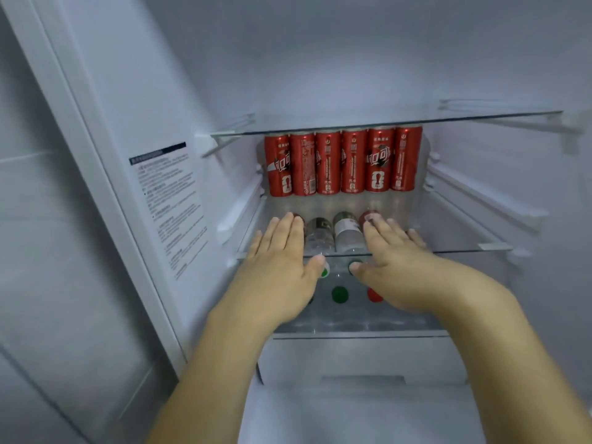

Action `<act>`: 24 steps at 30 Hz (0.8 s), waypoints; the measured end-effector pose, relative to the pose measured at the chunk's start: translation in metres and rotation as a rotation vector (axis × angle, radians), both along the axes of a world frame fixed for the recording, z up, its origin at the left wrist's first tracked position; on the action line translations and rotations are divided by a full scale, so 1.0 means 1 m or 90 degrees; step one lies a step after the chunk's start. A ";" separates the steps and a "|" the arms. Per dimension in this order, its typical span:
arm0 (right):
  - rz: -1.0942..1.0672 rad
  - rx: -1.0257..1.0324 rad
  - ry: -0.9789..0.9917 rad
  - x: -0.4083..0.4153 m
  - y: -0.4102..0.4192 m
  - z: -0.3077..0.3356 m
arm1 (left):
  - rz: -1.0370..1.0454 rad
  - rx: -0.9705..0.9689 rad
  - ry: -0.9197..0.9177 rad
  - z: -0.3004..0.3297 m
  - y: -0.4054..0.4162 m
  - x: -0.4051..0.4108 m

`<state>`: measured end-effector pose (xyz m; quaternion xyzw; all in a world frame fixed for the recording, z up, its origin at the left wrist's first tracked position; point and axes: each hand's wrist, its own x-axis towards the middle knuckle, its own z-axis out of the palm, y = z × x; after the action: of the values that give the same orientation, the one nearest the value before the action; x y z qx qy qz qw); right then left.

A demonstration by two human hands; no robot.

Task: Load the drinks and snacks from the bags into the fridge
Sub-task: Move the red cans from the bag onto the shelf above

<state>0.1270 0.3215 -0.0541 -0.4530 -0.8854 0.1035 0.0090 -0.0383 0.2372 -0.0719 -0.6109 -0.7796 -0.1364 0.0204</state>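
Both hands flat over the glass shelf [464,249], fingers straight and close together, holding nothing: left hand [282,254] and right hand [394,261] bracket bottles [333,235] lying on their sides. Six red cans [342,163] stand along the back. Best to nudge the bottles evenly, palms low, so none roll off the front edge.

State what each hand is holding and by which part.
Nothing is held: left hand and right hand lie flat, fingers straight, on the glass shelf.
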 end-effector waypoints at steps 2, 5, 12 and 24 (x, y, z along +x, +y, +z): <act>0.014 -0.004 -0.013 0.000 -0.016 -0.001 | 0.002 -0.025 -0.003 -0.007 -0.014 -0.002; 0.023 -0.011 -0.025 -0.001 -0.031 -0.004 | 0.003 -0.043 0.001 -0.013 -0.025 -0.002; 0.068 -0.042 -0.054 -0.003 -0.054 -0.006 | 0.042 -0.065 -0.007 -0.012 -0.049 0.006; 0.253 -0.038 -0.055 -0.018 -0.074 0.001 | 0.180 -0.052 -0.014 -0.004 -0.115 0.029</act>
<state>0.1094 0.2475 -0.0529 -0.2732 -0.9536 0.1097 -0.0626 -0.0091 0.1225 -0.0763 -0.4938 -0.8629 -0.1073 0.0061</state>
